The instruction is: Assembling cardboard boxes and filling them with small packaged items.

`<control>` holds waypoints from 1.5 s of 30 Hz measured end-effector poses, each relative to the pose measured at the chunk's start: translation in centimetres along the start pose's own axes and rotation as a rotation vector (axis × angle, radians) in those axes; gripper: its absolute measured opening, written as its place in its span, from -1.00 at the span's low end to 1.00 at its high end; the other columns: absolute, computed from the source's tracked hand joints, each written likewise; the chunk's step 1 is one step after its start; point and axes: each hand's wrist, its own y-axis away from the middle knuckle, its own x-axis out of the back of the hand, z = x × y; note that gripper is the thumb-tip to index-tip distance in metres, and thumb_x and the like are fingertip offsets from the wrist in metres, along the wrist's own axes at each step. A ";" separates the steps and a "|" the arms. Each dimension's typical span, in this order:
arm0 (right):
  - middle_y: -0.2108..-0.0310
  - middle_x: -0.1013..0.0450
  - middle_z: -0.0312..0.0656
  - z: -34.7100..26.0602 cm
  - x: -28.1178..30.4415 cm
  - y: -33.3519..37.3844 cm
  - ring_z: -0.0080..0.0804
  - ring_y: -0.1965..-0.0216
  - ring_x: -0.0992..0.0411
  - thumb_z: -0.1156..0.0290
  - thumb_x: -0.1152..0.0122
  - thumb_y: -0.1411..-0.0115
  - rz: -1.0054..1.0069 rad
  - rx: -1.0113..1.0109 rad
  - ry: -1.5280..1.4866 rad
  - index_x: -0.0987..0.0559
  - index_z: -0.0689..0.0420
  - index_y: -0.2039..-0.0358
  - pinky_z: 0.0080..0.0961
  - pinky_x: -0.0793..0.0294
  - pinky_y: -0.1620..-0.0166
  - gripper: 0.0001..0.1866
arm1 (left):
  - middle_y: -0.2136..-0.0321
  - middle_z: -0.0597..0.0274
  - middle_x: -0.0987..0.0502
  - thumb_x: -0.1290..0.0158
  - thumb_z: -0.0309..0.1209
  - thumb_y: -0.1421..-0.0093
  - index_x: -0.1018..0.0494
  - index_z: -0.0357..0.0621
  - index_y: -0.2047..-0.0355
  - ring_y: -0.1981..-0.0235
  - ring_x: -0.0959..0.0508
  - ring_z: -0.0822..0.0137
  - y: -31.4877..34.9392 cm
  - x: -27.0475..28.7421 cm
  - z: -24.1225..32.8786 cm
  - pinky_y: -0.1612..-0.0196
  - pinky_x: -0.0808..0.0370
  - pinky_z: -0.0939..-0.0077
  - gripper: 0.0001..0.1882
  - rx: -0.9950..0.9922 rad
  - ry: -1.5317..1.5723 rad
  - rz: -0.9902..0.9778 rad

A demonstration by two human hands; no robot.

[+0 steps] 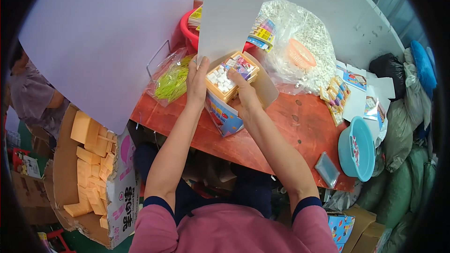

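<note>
My right hand (pixel 246 94) grips an orange plastic tray (pixel 229 94), its thumb over the top. White cube-shaped pieces (pixel 220 78) and a colourful printed card (pixel 244 67) show in the tray. It sits tilted at the open mouth of a blue printed cardboard box (pixel 224 115), whose pale flap (pixel 268 86) stands out to the right. Along the box's left side, my left hand (pixel 197 82) holds on, fingers pointing up. Its fingertips are near a tall white panel (pixel 229 14), and the grip underneath is partly hidden.
Behind are a red basin (pixel 186 30) and a big clear bag of white pieces (pixel 316 33). A bag of yellow-green strips (pixel 171 83) lies left, a turquoise basin (pixel 344 147) right. Below left, a carton (pixel 61 182) holds orange trays. Another person (pixel 35 82) sits far left.
</note>
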 end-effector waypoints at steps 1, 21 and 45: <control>0.06 -0.44 -0.17 0.1 0.1 -0.6 -0.31 0.04 -0.44 0.31 -0.23 -0.13 -0.014 -0.011 0.027 -0.38 0.13 -0.02 -0.22 -0.46 -0.01 -0.55 | 0.00 -0.02 -0.38 0.19 -0.03 -0.30 -0.24 -0.36 -0.08 -0.03 -0.37 0.23 -0.1 0.0 -0.2 -0.10 -0.25 0.41 -0.39 0.000 0.006 -0.002; 0.15 -0.47 -0.20 -3.3 0.5 -3.1 -0.34 0.23 -0.49 0.05 -0.22 -0.11 -0.031 -0.140 0.504 -0.41 0.08 0.02 -0.36 -0.53 0.15 -0.48 | 0.09 -0.03 -0.36 0.06 -0.20 -0.22 -0.27 -0.34 0.00 0.05 -0.38 0.18 0.4 0.0 -1.7 -0.04 -0.27 0.39 -0.52 -0.021 -0.048 -0.105; 0.58 -0.46 -0.03 -13.7 12.4 -2.0 -0.15 0.51 -0.49 -0.22 0.22 -0.20 -0.015 0.629 1.416 -0.55 0.18 0.24 -0.24 -0.43 0.36 -0.33 | 0.11 0.10 -0.44 -0.09 -0.55 -0.09 -0.29 -0.35 -0.03 0.15 -0.46 0.33 -4.0 2.6 -1.6 0.12 -0.40 0.52 -0.53 0.036 -0.246 -0.227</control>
